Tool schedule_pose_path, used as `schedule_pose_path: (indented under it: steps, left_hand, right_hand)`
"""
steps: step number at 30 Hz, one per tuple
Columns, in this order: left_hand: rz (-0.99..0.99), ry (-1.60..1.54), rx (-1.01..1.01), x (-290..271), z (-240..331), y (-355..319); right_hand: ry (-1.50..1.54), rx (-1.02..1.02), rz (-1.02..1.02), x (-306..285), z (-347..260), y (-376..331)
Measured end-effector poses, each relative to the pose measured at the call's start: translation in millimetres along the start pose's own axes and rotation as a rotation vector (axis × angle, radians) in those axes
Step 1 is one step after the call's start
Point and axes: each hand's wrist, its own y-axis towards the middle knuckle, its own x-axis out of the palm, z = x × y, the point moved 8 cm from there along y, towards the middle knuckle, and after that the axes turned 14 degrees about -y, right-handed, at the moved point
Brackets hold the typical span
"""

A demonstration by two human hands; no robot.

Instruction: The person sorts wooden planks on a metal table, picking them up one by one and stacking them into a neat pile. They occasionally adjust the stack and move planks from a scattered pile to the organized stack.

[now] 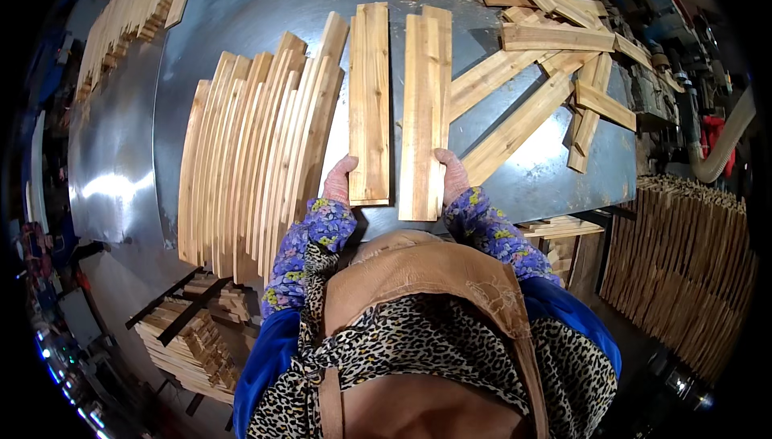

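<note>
My left hand (338,181) grips the near outer edge of a wooden board stack (370,101), its thumb at the side and its other fingers mostly hidden. Opposite it, my right hand (453,176) holds the near right edge of a second wooden board stack (419,117). Both are pale, knotty and lengthwise, with a narrow gap between them. The right stack's pieces sit slightly out of line. To the left, a row of boards (259,141) stands on edge, side by side, on the grey metal table (265,5).
Loose boards (527,109) lie crisscrossed on the table's right side, some reaching close to the right stack. Another board row (133,21) is at the far left. Below the table are stacked boards (189,334) at left and a tall wood pile (679,262) at right. A hose (728,137) hangs at right.
</note>
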Motion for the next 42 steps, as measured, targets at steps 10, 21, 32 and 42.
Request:
schedule_pose_path:
  steps: [10,21,32,42]
  left_hand:
    - [0.210,-0.032,-0.065,-50,-58,-62]
    - [-0.003,1.675,0.903,60,0,-188]
    - [-0.189,1.632,0.885,130,-55,-89]
    - [0.109,2.342,0.329,146,-23,25]
  right_hand:
    - [-0.479,0.307,-0.143,26,111,-10]
    - [-1.583,0.003,0.124,64,70,40]
    - [-2.199,-0.180,0.487,15,-77,-53]
    - [-1.069,-0.295,1.000,-188,-106,-82]
